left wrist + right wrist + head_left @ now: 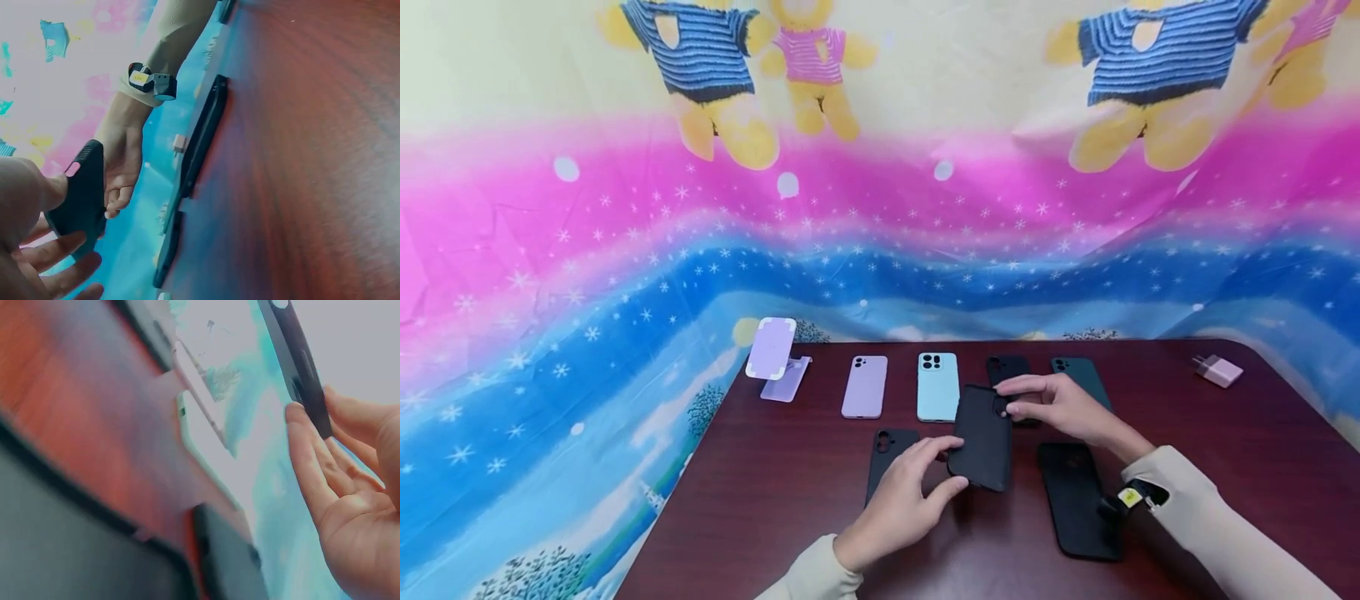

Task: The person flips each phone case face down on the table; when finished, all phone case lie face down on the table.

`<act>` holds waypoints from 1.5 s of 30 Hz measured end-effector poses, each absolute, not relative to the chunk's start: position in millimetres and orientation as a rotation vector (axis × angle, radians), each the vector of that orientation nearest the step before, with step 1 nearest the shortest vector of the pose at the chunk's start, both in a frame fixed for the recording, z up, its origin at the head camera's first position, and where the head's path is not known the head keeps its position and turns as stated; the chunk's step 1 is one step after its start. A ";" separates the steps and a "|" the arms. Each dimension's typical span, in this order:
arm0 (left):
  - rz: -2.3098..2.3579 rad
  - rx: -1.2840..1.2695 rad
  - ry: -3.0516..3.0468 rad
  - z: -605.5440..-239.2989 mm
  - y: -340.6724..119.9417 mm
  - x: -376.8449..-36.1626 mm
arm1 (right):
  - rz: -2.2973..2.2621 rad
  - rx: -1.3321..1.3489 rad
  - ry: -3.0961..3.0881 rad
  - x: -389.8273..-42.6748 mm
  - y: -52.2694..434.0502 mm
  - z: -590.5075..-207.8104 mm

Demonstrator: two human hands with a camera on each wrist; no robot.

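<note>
Both hands hold a black phone case (981,442) tilted up over the dark red table, its back with the camera cutout facing the head camera. My left hand (898,500) grips its lower left side between thumb and fingers. At the upper right corner, beside the cutout, my right hand (1067,408) pinches the edge. In the left wrist view, an opening shows through the case (87,187) near the left thumb. The right wrist view catches the case (300,369) from its thin side, with right thumb and fingertips on either face.
A lavender phone stand (772,348), lavender case (865,387), mint case (937,392), black case (1009,367) and dark green case (1078,375) form the back row. Nearer lie a dark case (887,454) and a black one (1078,500). A charger (1219,370) sits back right.
</note>
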State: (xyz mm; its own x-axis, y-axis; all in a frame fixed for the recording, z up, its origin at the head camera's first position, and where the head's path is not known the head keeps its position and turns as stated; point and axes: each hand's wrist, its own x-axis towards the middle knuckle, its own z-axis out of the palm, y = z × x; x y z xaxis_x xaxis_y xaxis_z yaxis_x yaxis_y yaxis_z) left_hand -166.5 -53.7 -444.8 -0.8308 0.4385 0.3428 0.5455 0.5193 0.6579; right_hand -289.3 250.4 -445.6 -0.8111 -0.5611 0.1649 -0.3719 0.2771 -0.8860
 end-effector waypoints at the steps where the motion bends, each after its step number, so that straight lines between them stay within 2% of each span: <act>1: -1.245 -0.852 -2.611 -443.1 -54.6 -167.8 | -1.572 -0.875 2.366 -289.8 248.9 -441.7; 13: -1.453 -0.859 -2.601 -414.9 -73.1 -186.5 | -1.544 -0.944 2.400 -300.3 239.7 -417.7; 32: -1.528 -0.890 -2.593 -420.9 -75.2 -191.6 | -1.686 -1.013 2.125 -316.2 247.1 -427.5; 45: -1.530 -0.877 -2.576 -427.0 -72.8 -188.8 | -1.732 -1.016 2.070 -315.1 243.2 -431.3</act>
State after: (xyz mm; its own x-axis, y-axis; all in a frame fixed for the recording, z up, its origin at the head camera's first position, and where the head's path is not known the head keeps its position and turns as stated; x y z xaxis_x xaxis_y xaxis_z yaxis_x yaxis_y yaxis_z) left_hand -188.8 -72.8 -427.0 -0.8421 0.4538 0.2914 0.4730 0.3617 0.8034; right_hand -315.1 243.2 -431.3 -0.7226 -0.6507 0.2333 -0.3445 0.0463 -0.9377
